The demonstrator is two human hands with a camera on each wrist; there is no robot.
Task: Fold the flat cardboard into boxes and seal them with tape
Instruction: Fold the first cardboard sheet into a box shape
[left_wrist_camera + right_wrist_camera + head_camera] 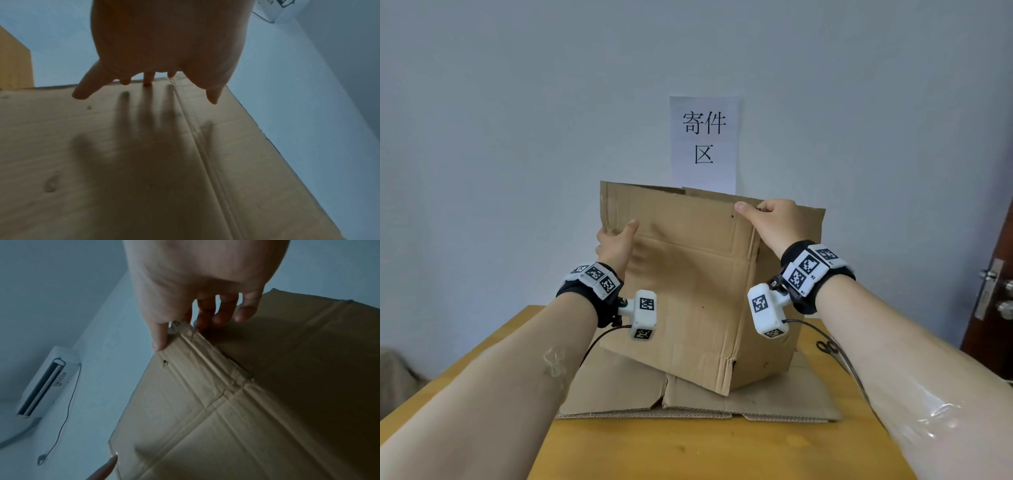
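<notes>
1. Box (pixel 688 291): half-opened cardboard, standing tilted on a flat sheet (pixel 756 401) on the table (pixel 688 448), one lower corner pointing toward the viewer, top flaps up.
2. Left hand (pixel 616 248): on the box's upper left edge, thumb on the near face, fingers (pixel 82 92) hooked round the side; straight and spread in the wrist view, tips touching the cardboard.
3. Right hand (pixel 774 219): gripping the top rim at the vertical crease, thumb on the near flap, fingers (pixel 222 313) curled over behind the rim.
4. Sheet: another flattened carton, lying under the box, near edge overhanging nothing, flaps toward the viewer.
5. Scissors (pixel 827 346): dark, on the table just right of the box.
6. Sign (pixel 703 144): white paper with black characters, on the wall behind the box.
7. Door (pixel 993 291): brown, with metal handle, at the far right.
</notes>
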